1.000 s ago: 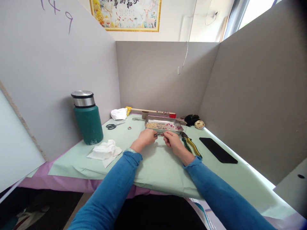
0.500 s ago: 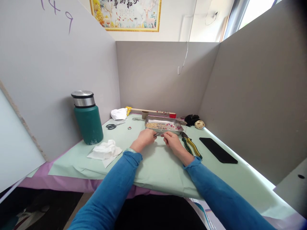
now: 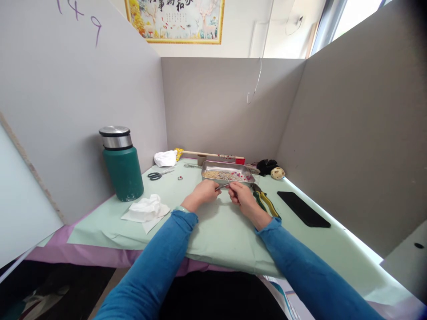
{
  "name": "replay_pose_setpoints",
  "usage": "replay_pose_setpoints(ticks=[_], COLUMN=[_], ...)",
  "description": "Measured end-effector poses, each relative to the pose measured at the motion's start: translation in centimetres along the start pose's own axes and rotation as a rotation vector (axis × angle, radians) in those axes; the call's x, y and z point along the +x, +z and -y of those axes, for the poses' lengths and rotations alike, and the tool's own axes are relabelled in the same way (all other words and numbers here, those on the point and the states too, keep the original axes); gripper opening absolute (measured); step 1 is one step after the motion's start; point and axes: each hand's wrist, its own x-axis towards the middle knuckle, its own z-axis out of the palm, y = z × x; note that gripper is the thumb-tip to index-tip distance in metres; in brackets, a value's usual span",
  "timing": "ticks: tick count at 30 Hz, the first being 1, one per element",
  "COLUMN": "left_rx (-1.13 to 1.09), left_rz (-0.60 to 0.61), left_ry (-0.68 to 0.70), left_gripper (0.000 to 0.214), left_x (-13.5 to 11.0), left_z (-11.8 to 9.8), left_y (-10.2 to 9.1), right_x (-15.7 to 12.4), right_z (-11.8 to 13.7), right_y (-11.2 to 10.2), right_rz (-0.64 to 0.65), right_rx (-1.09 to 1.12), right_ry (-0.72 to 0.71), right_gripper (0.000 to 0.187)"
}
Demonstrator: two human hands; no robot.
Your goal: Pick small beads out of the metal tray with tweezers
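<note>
Just in front of the shallow metal tray [image 3: 228,166], my two hands meet over the green table cover. My left hand [image 3: 203,192] is closed on one end of a thin grey metal piece [image 3: 222,186], too small to identify. At its other end, the fingers of my right hand [image 3: 242,197] are pinched together. Small beads [image 3: 218,175], tan on the left and red and white on the right, lie in the tray. Pliers with green and yellow handles [image 3: 271,205] rest close to my right wrist.
A green bottle [image 3: 122,173] stands at left, near a crumpled tissue [image 3: 148,209] and scissors [image 3: 155,176]. A small ring-like item [image 3: 180,178] lies left of the tray. Behind is a wooden stick [image 3: 203,154]; at right, a black flat object [image 3: 303,209]. Grey partitions [image 3: 230,102] surround the table.
My right hand has shifted very slightly right, with its fingers more curled. The thin metal piece now tilts up a little more toward the right.
</note>
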Motion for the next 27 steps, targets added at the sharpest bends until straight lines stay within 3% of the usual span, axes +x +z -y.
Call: replay_pose_setpoints(ticks=[13,22,27], left_rx=[0.044,-0.010,-0.017], left_rz=[0.004,0.021,0.022], left_ry=[0.002,0.006,0.015], left_gripper=[0.025,0.027,0.027], left_x=[-0.2,-0.1,-0.1], left_z=[0.1,0.0,0.0], left_y=[-0.1,-0.3,-0.3], right_x=[0.5,0.1,0.1], right_z=[-1.0,-0.3,-0.2], right_y=[-0.2,-0.1,-0.2], right_rz=[-0.140,0.002,0.033], right_rx=[-0.525,-0.118,-0.096], right_ry=[-0.220,-0.030,-0.004], right_gripper=[0.019,0.022,0.021])
